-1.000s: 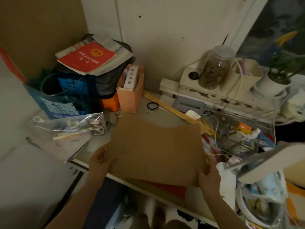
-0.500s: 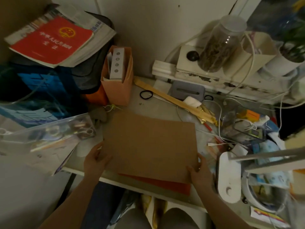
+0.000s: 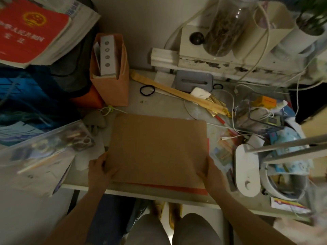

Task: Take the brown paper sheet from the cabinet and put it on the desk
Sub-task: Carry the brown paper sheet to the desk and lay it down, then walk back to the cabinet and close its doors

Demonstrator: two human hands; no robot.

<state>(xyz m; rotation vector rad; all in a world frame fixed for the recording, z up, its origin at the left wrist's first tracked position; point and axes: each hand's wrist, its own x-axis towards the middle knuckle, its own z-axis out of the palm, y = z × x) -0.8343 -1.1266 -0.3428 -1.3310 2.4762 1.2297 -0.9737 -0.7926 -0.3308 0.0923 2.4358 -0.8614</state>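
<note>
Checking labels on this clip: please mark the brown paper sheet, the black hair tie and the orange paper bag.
brown paper sheet (image 3: 157, 149): head view, middle of its flat face.
black hair tie (image 3: 141, 91): head view, left side of the loop.
orange paper bag (image 3: 113, 92): head view, front wall, lower half.

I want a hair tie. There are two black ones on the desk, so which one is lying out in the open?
The black hair tie beside the orange paper bag. The other hair tie is half tucked behind the grey holder.
</note>
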